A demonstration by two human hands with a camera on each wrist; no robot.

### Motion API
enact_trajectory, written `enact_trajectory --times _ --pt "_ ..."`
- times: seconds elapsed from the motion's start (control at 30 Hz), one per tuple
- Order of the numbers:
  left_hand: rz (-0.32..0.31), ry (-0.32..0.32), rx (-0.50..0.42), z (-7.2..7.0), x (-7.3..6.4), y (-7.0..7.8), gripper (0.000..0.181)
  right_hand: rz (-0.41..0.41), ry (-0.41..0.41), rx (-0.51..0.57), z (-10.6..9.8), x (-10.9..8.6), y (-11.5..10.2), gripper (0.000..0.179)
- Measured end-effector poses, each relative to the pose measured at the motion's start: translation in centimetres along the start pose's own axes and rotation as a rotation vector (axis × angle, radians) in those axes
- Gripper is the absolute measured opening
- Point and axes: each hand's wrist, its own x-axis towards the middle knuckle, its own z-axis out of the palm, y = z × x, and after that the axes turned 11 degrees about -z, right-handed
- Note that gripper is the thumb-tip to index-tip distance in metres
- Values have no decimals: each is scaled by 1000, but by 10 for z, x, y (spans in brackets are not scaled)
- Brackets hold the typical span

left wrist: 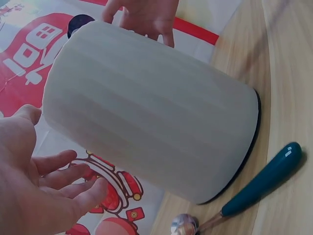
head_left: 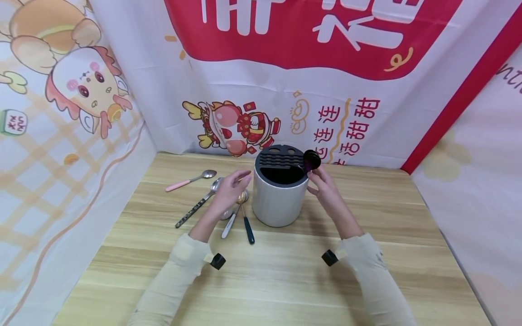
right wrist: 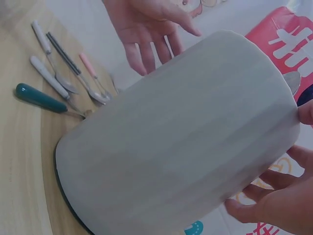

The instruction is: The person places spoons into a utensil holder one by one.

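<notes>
A white cylindrical utensil holder (head_left: pixel 279 206) with a dark slotted top stands upright on the table. Dark, glossy rounded spoon heads (head_left: pixel 312 158) stick up at the right of its rim. My left hand (head_left: pixel 229 194) hovers at the holder's left side, fingers loosely extended, holding nothing; a gap shows between them in the left wrist view. On the other side, my right hand (head_left: pixel 329 194) has its thumb at the upper rim, just below the spoon heads, with the other fingers relaxed along the wall. The spoons' lower parts are hidden inside the holder.
Left of the holder lie a pink-handled spoon (head_left: pixel 178 185), a spoon with a black patterned handle (head_left: pixel 190 213), a white-handled utensil (head_left: pixel 229 225) and a teal-handled one (head_left: pixel 248 231). Printed cloth (head_left: pixel 163 90) hangs behind the table (head_left: pixel 277 280) and along both sides.
</notes>
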Motion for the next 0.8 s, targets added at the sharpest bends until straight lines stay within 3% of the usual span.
enact_trajectory --times 0.3,0.53,0.8 --pt "-24 -5 75 -15 -9 -14 59 28 -44 23 1 2 -3 59" --pt "-11 -42 113 -17 -12 -20 61 24 -60 33 1 3 1 62" --pt "-71 -50 143 -19 -15 -23 56 82 16 -14 9 6 7 64"
